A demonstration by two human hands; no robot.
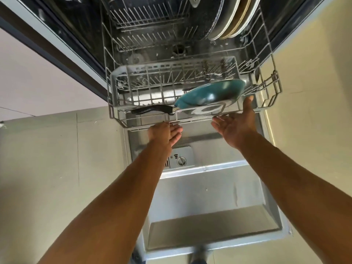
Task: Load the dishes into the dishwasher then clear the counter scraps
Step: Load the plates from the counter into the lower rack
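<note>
We are bent over the open dishwasher, looking down at its door (209,216), which lies flat at 6 o'clock. The lower rack (122,119) is pulled part way out above it. Our left hand (164,134) is at the rack's front edge, near the middle; the fingers curl up toward the front wire, but we cannot tell for sure if they grip it. Our right hand (235,124) is at 3 o'clock from the left one, palm up, fingers straight and spread, holding nothing, with the fingertips close to the rack's front corner. A teal pan (211,96) with a black handle (152,110) lies tilted in the front of the rack. Some plates (232,21) stand on edge at the back, at 1 o'clock. So we think some dishes are already loaded. The rack still looks half bare. We cannot see the counter, so we cannot tell about the scraps or any dishes left.
</note>
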